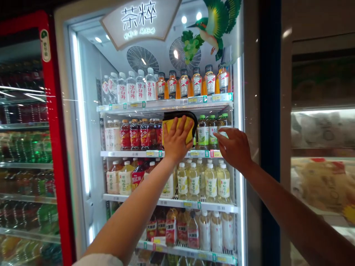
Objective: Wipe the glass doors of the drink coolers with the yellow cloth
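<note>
My left hand point(177, 138), fingers spread, presses a yellow cleaning cloth point(166, 127) with black edging flat against the glass door of a lit drinks fridge. The cloth covers part of the second shelf's bottles from view. To the right, my right hand point(235, 149) is raised near the glass with its fingers partly bent and apart, and nothing shows in it. It overlaps the green-capped tea bottles point(203, 133) behind the door. I cannot tell whether its fingertips touch the glass.
Bottles stand on several shelves point(166, 105) inside the fridge. A bird decal point(212, 27) and a lettered sign point(141, 22) are at the top. A red-framed fridge point(54, 111) adjoins at left; another cabinet point(321, 162) with packaged goods stands at right.
</note>
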A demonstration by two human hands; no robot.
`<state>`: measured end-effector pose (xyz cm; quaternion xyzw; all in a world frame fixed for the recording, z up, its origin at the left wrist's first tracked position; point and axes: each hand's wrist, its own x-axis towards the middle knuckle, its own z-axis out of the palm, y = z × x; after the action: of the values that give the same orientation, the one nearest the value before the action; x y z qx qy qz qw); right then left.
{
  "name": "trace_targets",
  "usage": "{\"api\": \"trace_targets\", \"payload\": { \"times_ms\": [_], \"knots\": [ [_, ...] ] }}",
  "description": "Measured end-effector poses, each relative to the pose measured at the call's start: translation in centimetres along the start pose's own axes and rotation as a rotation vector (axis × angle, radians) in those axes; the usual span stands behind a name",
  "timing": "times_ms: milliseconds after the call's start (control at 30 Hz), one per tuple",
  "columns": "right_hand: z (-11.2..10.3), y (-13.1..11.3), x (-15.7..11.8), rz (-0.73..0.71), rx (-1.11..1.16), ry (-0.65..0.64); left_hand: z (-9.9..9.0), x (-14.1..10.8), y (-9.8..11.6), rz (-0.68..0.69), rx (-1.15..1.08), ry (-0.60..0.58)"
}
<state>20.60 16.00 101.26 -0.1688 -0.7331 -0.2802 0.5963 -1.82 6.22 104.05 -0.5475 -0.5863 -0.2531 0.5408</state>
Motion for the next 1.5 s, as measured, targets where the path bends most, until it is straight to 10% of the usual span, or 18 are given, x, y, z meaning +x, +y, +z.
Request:
{"api": "trace_targets", "payload": {
  "times_ms": [167, 300, 533, 767, 1000, 1133, 1233, 1367, 1500],
  "knots": [
    [0.9, -1.7, 0.6, 0.002, 0.004, 0.010, 0.4, -2.9, -2.6, -0.188, 0.002, 0.083],
    [1.7, -3.3, 0.9, -0.003, -0.002, 0.015, 0.4, -5.9, -2.0, -0.032, 0.021, -0.027],
    [2.6, -6.1, 2.2, -0.028, 0.040, 0.027, -1.0, -2.9, -7.3, -0.091, 0.047, -0.015],
    [3.9, -8.4, 2.2, -0.019, 0.113, -0.028, -0.5, -9.1, -7.4, -0.028, 0.048, -0.092],
    [5.9, -12.1, 4.0, -0.073, 0.144, -0.044, -1.6, -4.1, -10.7, -0.056, 0.068, -0.058],
    [6.5, -12.9, 3.7, -0.071, 0.136, -0.027, -1.3, -7.4, -13.2, -0.234, 0.067, 0.028],
    [7.0, -13.7, 3.8, -0.061, 0.107, -0.026, -1.0, -10.0, -12.8, -0.121, 0.067, -0.050],
    [7.6, -15.3, 5.3, -0.089, 0.070, -0.032, -1.8, -8.2, -13.8, 0.037, 0.053, -0.134],
    [7.9, -16.6, 6.3, -0.080, 0.065, -0.035, -2.6, -6.2, -17.9, -0.102, 0.061, -0.053]
  ]
}}
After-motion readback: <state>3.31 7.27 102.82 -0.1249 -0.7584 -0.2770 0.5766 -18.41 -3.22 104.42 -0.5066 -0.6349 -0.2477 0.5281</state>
